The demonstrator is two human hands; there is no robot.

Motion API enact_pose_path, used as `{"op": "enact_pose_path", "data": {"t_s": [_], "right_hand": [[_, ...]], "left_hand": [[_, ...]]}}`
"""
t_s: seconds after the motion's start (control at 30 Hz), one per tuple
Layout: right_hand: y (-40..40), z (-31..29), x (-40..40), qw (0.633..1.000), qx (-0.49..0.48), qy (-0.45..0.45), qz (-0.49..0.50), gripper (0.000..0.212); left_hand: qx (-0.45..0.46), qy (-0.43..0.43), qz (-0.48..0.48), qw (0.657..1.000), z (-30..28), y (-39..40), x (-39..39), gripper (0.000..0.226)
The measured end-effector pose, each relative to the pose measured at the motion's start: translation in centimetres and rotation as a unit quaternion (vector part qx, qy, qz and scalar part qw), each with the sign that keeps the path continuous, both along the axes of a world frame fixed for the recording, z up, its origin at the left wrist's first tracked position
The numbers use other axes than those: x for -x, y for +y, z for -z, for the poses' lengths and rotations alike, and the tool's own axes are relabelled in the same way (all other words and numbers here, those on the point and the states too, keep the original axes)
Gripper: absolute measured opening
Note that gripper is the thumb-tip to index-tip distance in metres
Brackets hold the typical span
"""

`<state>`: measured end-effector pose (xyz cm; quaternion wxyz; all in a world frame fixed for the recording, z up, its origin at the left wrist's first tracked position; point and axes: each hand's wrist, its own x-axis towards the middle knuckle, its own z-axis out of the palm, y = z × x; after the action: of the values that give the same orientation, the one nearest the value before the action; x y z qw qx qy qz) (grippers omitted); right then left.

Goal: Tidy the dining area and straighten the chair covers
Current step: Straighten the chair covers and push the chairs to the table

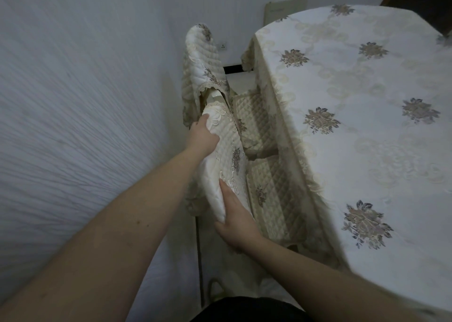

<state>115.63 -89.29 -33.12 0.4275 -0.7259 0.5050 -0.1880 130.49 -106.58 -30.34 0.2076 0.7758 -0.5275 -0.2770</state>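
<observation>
Chair covers, two: near cover (pixel 228 155) gripped by left hand (pixel 203 136) and right hand (pixel 234 220); far cover (pixel 203 60) untouched beside bench (pixel 367 101).

You had one view only, the wide-angle camera on your head. It looked forward and steeply down, close over the cream quilted chair-back cover (pixel 226 155), with the pale floral-clothed tabletop (pixel 367 82) at right and the white textured wall (pixel 85 101) at left.
</observation>
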Motion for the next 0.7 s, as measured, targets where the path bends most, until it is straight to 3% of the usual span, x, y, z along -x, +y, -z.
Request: {"op": "enact_pose_path", "data": {"t_s": [0.27,0.5,0.7], "right_hand": [[0.0,0.5,0.0,1.000,-0.001,0.024,0.003,0.092],[-0.1,-0.5,0.3,1.000,-0.020,-0.003,-0.018,0.092],[-0.3,0.3,0.8,0.998,-0.018,0.006,-0.052,0.100]], "left_hand": [[-0.027,-0.034,-0.019,0.999,0.8,-0.8,-0.3,0.079],[-0.016,0.041,-0.026,0.999,0.8,-0.6,-0.5,0.076],[-0.013,0.045,-0.014,0.999,0.9,-0.5,-0.2,0.075]]}}
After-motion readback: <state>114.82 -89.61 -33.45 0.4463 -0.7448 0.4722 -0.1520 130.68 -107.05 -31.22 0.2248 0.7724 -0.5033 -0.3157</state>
